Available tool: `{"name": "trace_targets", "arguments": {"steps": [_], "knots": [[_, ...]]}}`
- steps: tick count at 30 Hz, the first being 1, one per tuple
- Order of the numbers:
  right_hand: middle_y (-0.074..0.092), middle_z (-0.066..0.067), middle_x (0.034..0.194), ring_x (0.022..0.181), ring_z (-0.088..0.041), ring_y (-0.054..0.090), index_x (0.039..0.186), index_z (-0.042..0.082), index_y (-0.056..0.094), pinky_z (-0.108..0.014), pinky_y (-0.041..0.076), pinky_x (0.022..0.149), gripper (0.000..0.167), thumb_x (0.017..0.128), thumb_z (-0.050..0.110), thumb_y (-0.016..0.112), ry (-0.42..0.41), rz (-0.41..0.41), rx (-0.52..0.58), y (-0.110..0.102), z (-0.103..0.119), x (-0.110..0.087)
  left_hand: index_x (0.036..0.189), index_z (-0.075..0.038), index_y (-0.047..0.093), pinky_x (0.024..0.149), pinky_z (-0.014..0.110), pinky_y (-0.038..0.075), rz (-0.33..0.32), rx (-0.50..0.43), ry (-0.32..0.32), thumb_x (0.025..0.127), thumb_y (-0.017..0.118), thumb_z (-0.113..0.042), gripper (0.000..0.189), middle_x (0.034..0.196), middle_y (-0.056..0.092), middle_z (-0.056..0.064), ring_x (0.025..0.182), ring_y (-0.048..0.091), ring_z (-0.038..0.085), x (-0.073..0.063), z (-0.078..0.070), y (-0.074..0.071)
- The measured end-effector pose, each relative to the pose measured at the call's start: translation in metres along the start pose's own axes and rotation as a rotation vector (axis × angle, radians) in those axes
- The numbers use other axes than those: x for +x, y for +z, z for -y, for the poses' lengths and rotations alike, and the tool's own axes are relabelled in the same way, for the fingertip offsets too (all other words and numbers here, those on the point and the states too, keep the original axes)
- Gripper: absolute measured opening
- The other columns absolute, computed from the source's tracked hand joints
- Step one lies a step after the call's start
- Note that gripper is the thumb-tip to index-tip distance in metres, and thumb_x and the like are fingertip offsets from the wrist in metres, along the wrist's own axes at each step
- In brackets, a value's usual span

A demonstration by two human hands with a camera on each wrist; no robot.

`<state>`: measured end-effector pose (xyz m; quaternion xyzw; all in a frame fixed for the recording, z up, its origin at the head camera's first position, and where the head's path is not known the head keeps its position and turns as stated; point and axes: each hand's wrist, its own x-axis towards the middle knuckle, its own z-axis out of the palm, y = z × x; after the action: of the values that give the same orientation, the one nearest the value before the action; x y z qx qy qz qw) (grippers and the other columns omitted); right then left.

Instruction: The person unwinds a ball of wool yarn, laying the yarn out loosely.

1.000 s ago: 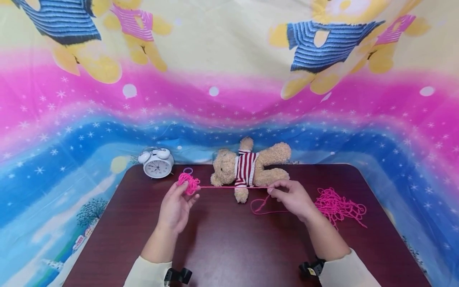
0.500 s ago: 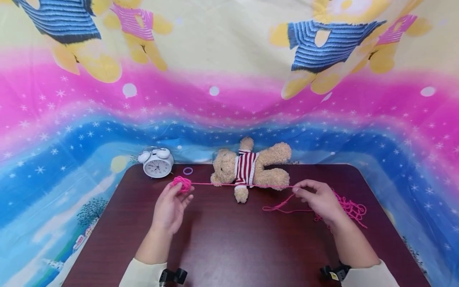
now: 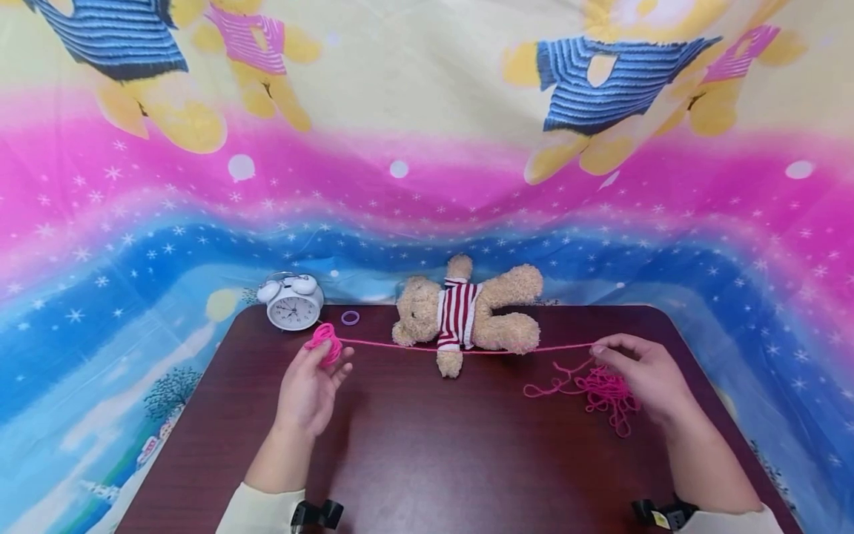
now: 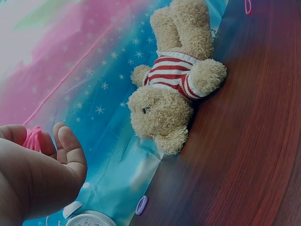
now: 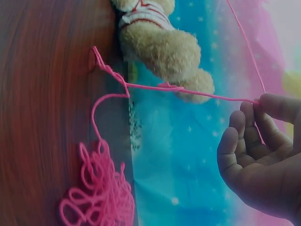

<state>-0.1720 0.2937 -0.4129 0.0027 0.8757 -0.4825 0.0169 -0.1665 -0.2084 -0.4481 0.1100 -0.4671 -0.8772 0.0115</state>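
Note:
My left hand [image 3: 308, 393] pinches a small wound bundle of pink yarn [image 3: 325, 345] between thumb and fingers, on the left of the head view. From it a single strand [image 3: 394, 345] runs taut across to the right, passing in front of the teddy bear. At the strand's other end my right hand [image 3: 650, 374] pinches it between thumb and forefinger, the remaining fingers loosely bent in the right wrist view. Below that hand a tangled heap of pink yarn [image 5: 101, 188] lies on the table, linked to the pinch by a slack, twisted length [image 5: 110, 70].
A teddy bear [image 3: 459, 315] in a red-and-white striped shirt lies on its side at the table's back edge. A white alarm clock [image 3: 292, 304] stands at the back left, with a purple ring [image 3: 350, 317] beside it. A printed cloth [image 3: 427, 200] hangs behind the dark wooden table [image 3: 427, 452].
My right hand has moved far to the right, drawing out a longer strand, while my left hand has shifted slightly left. The loose loop trailing on the table has slid right.

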Motion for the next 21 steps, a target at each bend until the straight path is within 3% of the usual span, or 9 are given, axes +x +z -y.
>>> {"name": "trace_targets", "arguments": {"steps": [8,11,15,21], "knots": [[0.071,0.01,0.111,0.1,0.0,0.062,0.129,0.004,0.066,-0.024,0.051,0.082,0.05,0.103,0.047,0.061,0.031,-0.019,-0.02,-0.029,-0.017,-0.006,0.136,-0.011,0.05,0.091,0.028,0.054,-0.002,-0.002,0.018,0.11,0.051,-0.022,0.028,0.103,0.064,-0.002,0.106,0.066,0.017,0.001,-0.004,-0.007],[0.072,0.014,0.104,0.096,0.0,0.065,0.127,0.002,0.067,-0.019,0.054,0.08,0.049,0.103,0.045,0.064,0.04,-0.042,0.017,-0.039,-0.024,-0.006,0.128,-0.012,0.052,0.09,0.028,0.055,-0.013,-0.004,0.022,0.11,0.052,-0.022,0.021,0.102,0.065,-0.002,0.106,0.067,0.017,0.001,-0.006,-0.01],[0.074,0.014,0.098,0.092,-0.002,0.068,0.122,0.005,0.07,-0.017,0.055,0.078,0.041,0.102,0.04,0.066,0.036,-0.075,0.06,-0.051,-0.035,-0.007,0.131,-0.014,0.052,0.091,0.028,0.054,-0.036,0.001,0.013,0.111,0.051,-0.023,0.022,0.108,0.065,-0.003,0.107,0.067,0.017,0.002,-0.009,-0.015],[0.075,0.017,0.094,0.089,0.002,0.068,0.118,0.014,0.074,-0.015,0.053,0.074,0.033,0.102,0.042,0.066,0.085,-0.094,0.02,-0.072,-0.051,-0.012,0.137,-0.011,0.049,0.092,0.028,0.053,-0.034,0.029,0.022,0.111,0.05,-0.025,0.029,0.12,0.068,-0.003,0.111,0.065,0.016,0.001,-0.012,-0.022]]}}
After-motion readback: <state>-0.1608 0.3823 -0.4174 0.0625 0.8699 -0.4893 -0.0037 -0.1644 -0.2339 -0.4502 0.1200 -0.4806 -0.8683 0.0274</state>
